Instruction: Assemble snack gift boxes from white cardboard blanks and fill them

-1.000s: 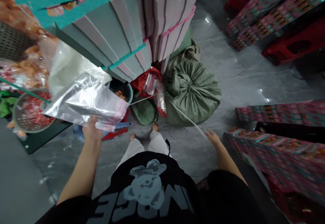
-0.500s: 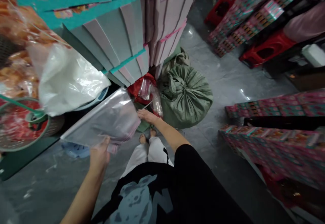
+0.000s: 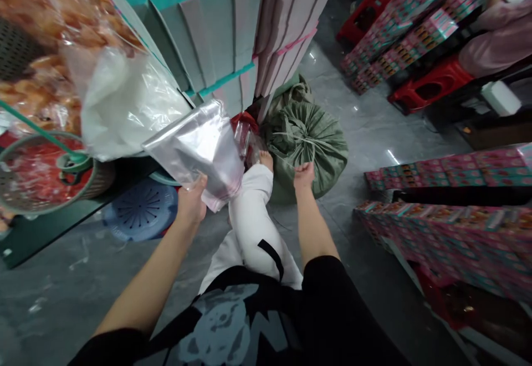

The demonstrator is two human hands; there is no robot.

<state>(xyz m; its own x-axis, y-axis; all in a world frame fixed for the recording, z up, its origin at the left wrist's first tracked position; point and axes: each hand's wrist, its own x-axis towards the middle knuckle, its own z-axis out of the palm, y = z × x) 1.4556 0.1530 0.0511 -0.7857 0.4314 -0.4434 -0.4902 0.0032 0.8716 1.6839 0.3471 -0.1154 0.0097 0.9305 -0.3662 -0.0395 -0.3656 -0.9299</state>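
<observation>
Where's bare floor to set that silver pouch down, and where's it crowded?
Grey floor shows between the green sack and the pink cartons on your right, and on your left, below the blue basket. It's crowded straight ahead, where the sack, red bag and stacked cartons bunch together.

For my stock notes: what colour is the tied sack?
The tied woven sack is olive green, clearest in the head view.

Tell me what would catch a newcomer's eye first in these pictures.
A tall stack of strapped teal and pink flat cardboard towers at the top centre, with rows of pink printed boxes along the right. Below the stack, the left hand grips a shiny clear plastic bag, while the right hand is raised at a tied green woven sack.
</observation>
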